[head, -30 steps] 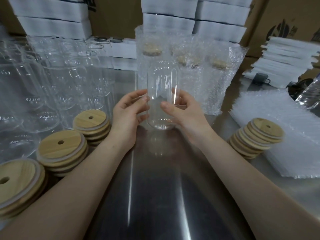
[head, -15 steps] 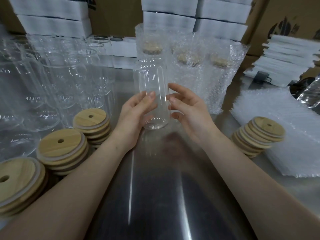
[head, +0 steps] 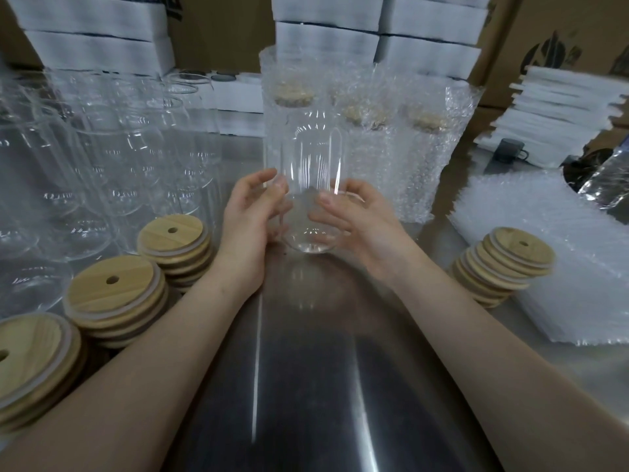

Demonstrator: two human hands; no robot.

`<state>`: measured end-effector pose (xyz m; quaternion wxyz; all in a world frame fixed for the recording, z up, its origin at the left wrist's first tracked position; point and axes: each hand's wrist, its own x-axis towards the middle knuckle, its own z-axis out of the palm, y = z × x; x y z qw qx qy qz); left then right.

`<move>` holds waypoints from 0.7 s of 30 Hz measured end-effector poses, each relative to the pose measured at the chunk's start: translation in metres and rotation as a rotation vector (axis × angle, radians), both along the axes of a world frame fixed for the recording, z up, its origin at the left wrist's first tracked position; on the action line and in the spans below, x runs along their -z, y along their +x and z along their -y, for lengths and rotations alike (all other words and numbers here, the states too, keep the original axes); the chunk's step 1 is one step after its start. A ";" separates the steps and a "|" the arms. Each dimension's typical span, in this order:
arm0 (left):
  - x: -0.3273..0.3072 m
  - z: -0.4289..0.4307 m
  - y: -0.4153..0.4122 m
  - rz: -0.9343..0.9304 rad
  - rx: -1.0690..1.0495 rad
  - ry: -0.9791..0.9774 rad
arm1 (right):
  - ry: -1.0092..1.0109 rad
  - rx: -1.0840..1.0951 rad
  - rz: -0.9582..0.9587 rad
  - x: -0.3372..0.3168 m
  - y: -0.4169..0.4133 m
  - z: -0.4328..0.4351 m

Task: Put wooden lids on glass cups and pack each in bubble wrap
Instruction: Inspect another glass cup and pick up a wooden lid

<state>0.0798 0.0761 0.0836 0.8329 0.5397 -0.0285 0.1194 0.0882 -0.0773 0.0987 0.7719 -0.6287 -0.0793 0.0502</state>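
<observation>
Head view: the left hand (head: 252,216) and right hand (head: 357,219) curl round opposite sides of 1 clear, tall glass cup (head: 306,165), gripping its lower half. Its long axis stands upright, with the open mouth above the grip. The nearest stack of round wooden lids (head: 175,247) sits just outside the left wrist.
</observation>
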 end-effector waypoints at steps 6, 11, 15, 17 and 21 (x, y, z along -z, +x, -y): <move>0.000 0.002 -0.002 0.103 -0.167 0.220 | -0.296 0.170 0.183 0.001 -0.004 -0.006; 0.003 0.003 -0.004 0.029 -0.045 0.216 | -0.238 0.179 0.182 -0.003 -0.001 0.000; 0.003 0.002 -0.004 -0.028 0.047 0.222 | -0.228 0.195 0.203 -0.005 -0.003 0.001; 0.002 0.002 -0.003 -0.037 0.063 0.178 | -0.180 0.199 0.222 -0.006 -0.001 0.001; 0.003 0.002 -0.002 -0.049 0.141 0.111 | -0.067 0.165 0.214 -0.007 0.001 0.002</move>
